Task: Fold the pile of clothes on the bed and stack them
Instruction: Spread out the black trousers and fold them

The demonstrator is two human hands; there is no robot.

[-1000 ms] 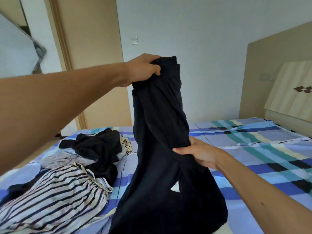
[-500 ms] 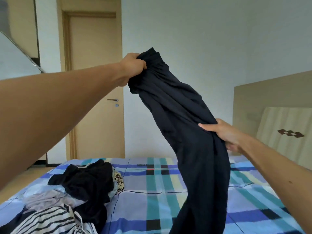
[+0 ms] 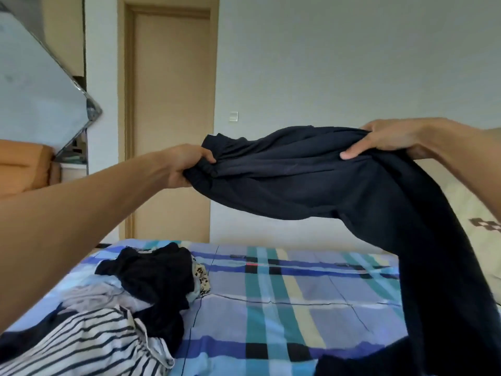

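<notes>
Pile of clothes point(image 3: 151, 280): on the bed point(image 3: 292, 316), frame 7 o'clock; striped shirt point(image 3: 89, 346) nearest the camera. Left hand point(image 3: 187, 166): fingers curled, gripping the bunched end of a dark garment point(image 3: 311, 183). Garment in the air above the bed, running from the left hand toward 3 o'clock to the right hand point(image 3: 385, 139), which pinches the cloth, thumb on the near side. The rest hangs toward 5 o'clock.
</notes>
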